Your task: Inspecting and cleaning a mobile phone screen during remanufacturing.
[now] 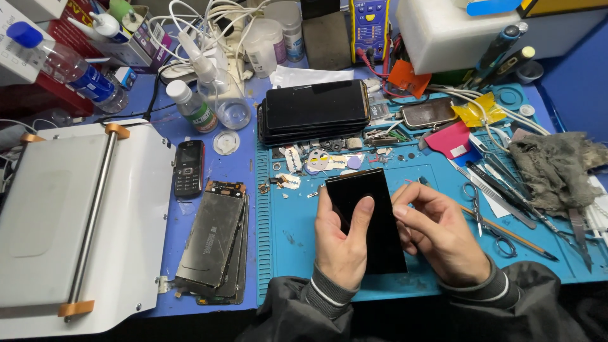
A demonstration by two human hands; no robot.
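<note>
Two hands meet on one black phone screen (367, 215) in the head view, the only view I have. My left hand (342, 244) cradles the panel from below and from its left edge, fingers closed round it and the thumb lying flat on the dark glass. My right hand (440, 231) sits against the panel's right edge, its fingers curled together with the tips pressed at the upper right side; I cannot tell whether they pinch anything small there. The panel hangs just above the blue work mat (285, 234), tilted slightly, its top end away from me.

Just beyond the grip, past the top of the panel, lie small scraps and loose parts (316, 161), and farther on a stack of dark phones (315, 111). Right of the right hand, scissors (484, 218) and tweezers (500, 183) rest on the mat, with a grey rag (554, 171) beyond them. Left of the left hand, off the mat, lies a pile of stripped screens (212, 244), a small keypad phone (189, 168) above it, and a white machine with a roller bar (76, 221) farther left.
</note>
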